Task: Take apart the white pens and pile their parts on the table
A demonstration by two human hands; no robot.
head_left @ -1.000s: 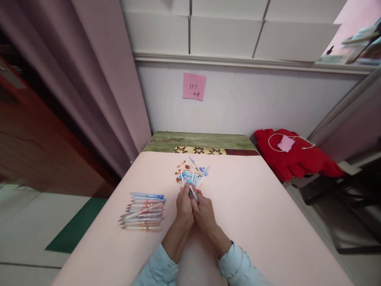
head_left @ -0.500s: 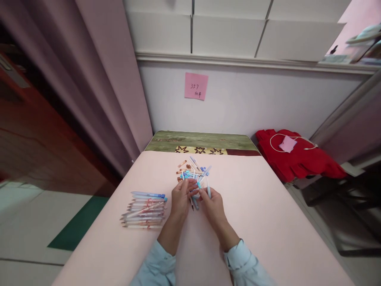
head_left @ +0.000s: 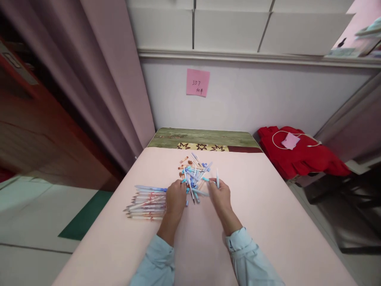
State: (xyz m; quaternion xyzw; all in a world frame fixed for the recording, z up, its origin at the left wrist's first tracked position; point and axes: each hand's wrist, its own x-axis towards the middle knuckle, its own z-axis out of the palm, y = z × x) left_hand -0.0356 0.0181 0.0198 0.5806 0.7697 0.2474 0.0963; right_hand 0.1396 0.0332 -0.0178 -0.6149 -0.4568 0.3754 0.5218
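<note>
A jumbled pile of pen parts (head_left: 195, 174), with blue, teal, white and brown pieces, lies on the pale table cover between my hands. My right hand (head_left: 220, 195) is closed, with a light blue pen barrel (head_left: 217, 180) standing up from its fingers. At its thumb and fingertip is a teal pen part (head_left: 205, 179). My left hand (head_left: 175, 198) is closed at the pile's left edge, its fingertips at a small teal piece (head_left: 183, 181); its grip is partly hidden. Beside it lies a row of assembled pens (head_left: 147, 202), its right ends behind the hand.
The pale cover (head_left: 262, 222) spreads over the table, whose green patterned end (head_left: 202, 137) meets the wall. A pink note (head_left: 198, 82) is stuck there. Red cloth (head_left: 309, 159) with a white cord lies at the right, and a purple curtain (head_left: 119, 79) hangs at the left.
My hands have moved apart from their meeting point over the pile. The left went toward the pen row, the right a little rightward with the light blue barrel. The view shifted slightly.
</note>
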